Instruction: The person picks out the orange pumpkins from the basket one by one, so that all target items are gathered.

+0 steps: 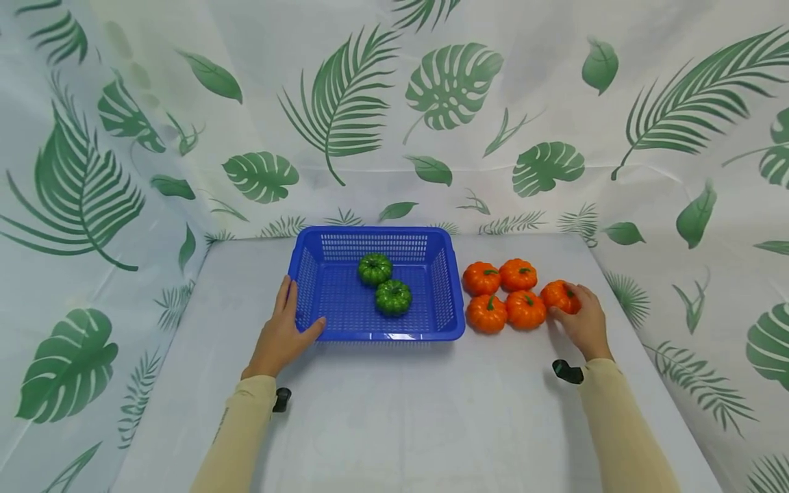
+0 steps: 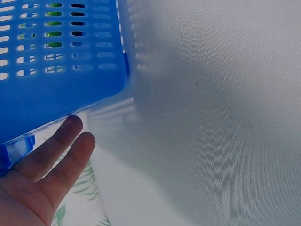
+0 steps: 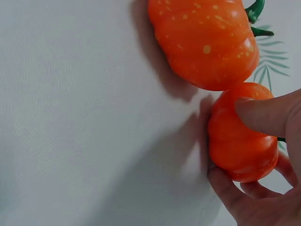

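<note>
My left hand (image 1: 283, 335) rests against the near left corner of a blue plastic basket (image 1: 382, 336), thumb stretched over the front rim and fingers straight along the left side. In the left wrist view, two fingers (image 2: 75, 157) reach out beside the basket's slotted wall (image 2: 56, 89). Two green pumpkins, one farther back (image 1: 374, 269) and one nearer (image 1: 393, 298), lie inside the basket. On the right, my right hand (image 1: 584, 322) grips a small orange pumpkin (image 3: 242, 136) between thumb and curled fingers. That pumpkin is the rightmost one, close beside another orange pumpkin (image 3: 207, 42).
Several more orange pumpkins (image 1: 487, 314) stand in a tight cluster between the basket's right side and my right hand. A white cloth covers the table (image 1: 401, 418). Behind and at both sides hangs a leaf-print curtain (image 1: 370, 103).
</note>
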`<state>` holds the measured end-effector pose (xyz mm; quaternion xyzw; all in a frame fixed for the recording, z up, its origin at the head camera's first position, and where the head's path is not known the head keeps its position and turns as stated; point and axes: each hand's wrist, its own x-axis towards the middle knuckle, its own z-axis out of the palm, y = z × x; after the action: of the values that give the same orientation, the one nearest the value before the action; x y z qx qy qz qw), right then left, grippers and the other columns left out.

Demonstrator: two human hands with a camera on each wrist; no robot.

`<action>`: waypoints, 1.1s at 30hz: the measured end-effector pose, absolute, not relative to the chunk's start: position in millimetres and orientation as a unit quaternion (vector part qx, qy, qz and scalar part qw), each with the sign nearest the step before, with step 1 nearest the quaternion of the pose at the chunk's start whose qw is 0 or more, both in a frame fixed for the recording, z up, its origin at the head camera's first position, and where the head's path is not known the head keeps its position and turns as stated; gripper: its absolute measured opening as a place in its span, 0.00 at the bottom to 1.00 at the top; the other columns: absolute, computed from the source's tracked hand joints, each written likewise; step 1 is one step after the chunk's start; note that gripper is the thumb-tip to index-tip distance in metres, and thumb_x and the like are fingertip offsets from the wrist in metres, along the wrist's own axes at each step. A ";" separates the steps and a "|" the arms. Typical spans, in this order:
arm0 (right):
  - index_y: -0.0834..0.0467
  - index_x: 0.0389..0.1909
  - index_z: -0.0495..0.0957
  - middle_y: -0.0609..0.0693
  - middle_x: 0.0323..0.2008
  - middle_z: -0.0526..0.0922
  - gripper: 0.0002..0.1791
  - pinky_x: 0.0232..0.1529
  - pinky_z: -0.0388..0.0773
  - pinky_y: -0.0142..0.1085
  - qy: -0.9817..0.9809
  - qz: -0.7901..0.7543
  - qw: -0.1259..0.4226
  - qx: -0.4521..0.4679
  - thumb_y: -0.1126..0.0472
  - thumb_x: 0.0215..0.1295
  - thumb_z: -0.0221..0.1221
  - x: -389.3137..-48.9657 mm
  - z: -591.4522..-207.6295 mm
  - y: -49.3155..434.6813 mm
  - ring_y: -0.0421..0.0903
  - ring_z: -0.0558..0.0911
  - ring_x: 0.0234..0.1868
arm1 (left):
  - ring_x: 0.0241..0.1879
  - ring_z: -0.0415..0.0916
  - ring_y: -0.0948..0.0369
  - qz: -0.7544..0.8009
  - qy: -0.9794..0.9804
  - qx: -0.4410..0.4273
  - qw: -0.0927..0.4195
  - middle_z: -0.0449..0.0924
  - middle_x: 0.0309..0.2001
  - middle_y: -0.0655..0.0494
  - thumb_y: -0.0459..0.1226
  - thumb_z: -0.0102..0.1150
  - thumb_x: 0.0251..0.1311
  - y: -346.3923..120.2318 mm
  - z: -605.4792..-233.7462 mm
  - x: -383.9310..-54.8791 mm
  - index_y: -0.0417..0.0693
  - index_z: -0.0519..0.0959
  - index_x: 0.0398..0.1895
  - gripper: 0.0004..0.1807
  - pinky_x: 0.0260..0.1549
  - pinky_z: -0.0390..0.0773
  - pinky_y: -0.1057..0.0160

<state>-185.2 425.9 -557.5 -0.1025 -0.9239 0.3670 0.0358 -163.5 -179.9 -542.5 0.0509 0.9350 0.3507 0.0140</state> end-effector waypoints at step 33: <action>0.69 0.84 0.49 0.72 0.84 0.36 0.39 0.75 0.46 0.72 -0.929 0.337 0.129 -0.085 0.64 0.78 0.49 -197.4 -516.7 399.4 0.77 0.46 0.81 | 0.81 0.47 0.32 0.336 0.940 0.038 0.037 0.30 0.88 0.47 0.60 0.57 0.75 -191.9 -524.7 -171.2 0.43 0.39 0.89 0.55 0.73 0.55 0.28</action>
<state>-197.4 399.4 -516.7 -0.0853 -0.9286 0.3375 0.1287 -171.2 -191.9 -524.7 0.0379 0.9403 0.3361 0.0375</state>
